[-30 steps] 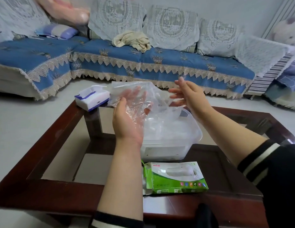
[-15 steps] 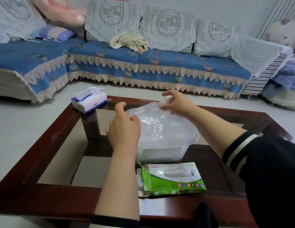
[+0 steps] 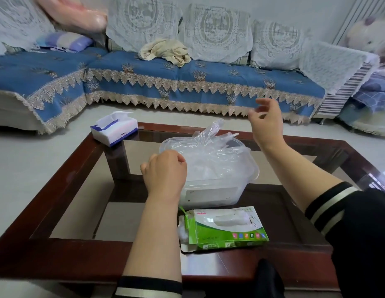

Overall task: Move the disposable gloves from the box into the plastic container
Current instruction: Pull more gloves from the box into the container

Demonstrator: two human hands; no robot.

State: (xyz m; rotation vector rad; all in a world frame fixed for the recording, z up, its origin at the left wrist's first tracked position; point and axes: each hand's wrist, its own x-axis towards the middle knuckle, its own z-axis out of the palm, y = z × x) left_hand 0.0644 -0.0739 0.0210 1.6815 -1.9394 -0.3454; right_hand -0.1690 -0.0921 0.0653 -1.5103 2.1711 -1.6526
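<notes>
Thin clear disposable gloves [image 3: 211,153] heaped in the lidless clear plastic container [image 3: 241,190].

The flat green-and-white glove box [image 3: 226,227] lies on the dark wood-and-glass bench [image 3: 64,190], nearest the left hand [image 3: 164,172], whose grip is curled, apparently empty. The right hand [image 3: 265,121] hangs above, fingers loosely spread.

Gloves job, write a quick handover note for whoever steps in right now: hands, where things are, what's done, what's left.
Left hand: loosely curled at the container's near-left edge; whether it pinches a glove cannot be told.
Right hand: raised above and behind the container, fingers relaxed, holding nothing.
Container: mid-table, lid off, with a heap of gloves in it, some poking above the rim.
Box: flat on the near table edge, left flap open, some gloves showing at the opening.
Done: a batch is in the container.
Left: pull out what remains in the box and tuck down the heap.
</notes>
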